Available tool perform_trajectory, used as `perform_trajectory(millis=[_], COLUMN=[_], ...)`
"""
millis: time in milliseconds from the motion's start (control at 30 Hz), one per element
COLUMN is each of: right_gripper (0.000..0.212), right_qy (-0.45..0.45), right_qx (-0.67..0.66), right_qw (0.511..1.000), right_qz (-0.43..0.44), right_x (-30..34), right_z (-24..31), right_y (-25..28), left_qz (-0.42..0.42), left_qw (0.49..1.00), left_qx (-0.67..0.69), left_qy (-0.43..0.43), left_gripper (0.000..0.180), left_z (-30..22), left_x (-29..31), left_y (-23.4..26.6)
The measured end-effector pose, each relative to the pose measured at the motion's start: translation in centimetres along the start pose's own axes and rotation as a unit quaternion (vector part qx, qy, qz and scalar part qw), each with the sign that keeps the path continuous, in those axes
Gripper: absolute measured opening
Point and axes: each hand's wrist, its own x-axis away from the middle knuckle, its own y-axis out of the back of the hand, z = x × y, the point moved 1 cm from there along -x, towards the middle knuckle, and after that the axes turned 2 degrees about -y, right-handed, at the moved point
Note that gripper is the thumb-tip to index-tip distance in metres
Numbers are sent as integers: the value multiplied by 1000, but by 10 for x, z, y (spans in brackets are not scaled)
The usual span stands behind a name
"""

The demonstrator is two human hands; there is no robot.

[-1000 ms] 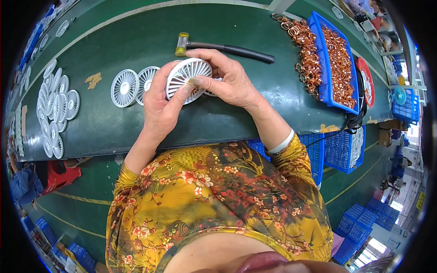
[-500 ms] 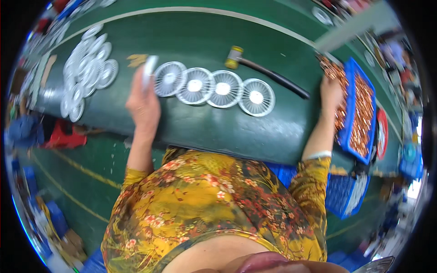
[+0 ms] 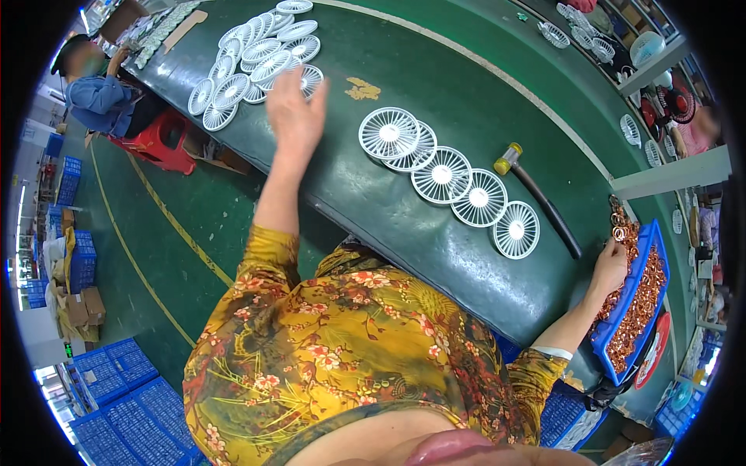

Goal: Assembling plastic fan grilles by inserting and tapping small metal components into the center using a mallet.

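Observation:
My left hand point(image 3: 297, 113) reaches over the near right side of a loose pile of round white slotted grilles point(image 3: 260, 50). Its thumb and fingers are apart, and its fingertips overlap one grille. Several more white grilles point(image 3: 441, 175) lie in an overlapping slanted row across the middle of the table. At the right, my right hand point(image 3: 610, 268) is beside a heap of small copper-coloured rings point(image 3: 608, 304). One ring point(image 3: 619, 233) shows at its pinched fingertips.
A blue bin point(image 3: 651, 241) of copper-coloured pieces stands right of the heap. A mallet point(image 3: 544, 202) with a yellow-faced head lies beyond the row on the green table point(image 3: 404, 256). Far left, a person point(image 3: 101, 97) sits on a red stool point(image 3: 163, 144).
The white grille from my left hand now lies at the row's left end. That hand has moved left to the pile. My right hand stays by the copper-coloured rings. The view has turned.

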Motion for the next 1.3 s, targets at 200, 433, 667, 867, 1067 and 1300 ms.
perform_trajectory(millis=[200,433,667,867,1067,1300], right_gripper=[30,20,9,12,17,20], right_qy=[62,117,178,244,327,375], right_qx=[-109,-227,-380,-433,-428,-466], right_qw=[992,966,908,867,840,798], right_qz=[5,44,2,-43,-69,-79], right_x=[21,55,76,93,116,137], right_z=[40,98,138,152,168,192], right_y=[21,54,70,87,103,115], left_qz=[126,135,-53,-8,167,341], left_qw=[921,941,994,985,806,645], left_qx=[-182,-191,-99,170,552,652], left_qy=[319,245,14,15,133,206], left_gripper=[82,83,79,25,22,29], left_z=[68,79,63,-28,-153,-204], left_x=[-61,-66,-56,-22,37,74], left_y=[-14,-34,-34,-16,4,2])
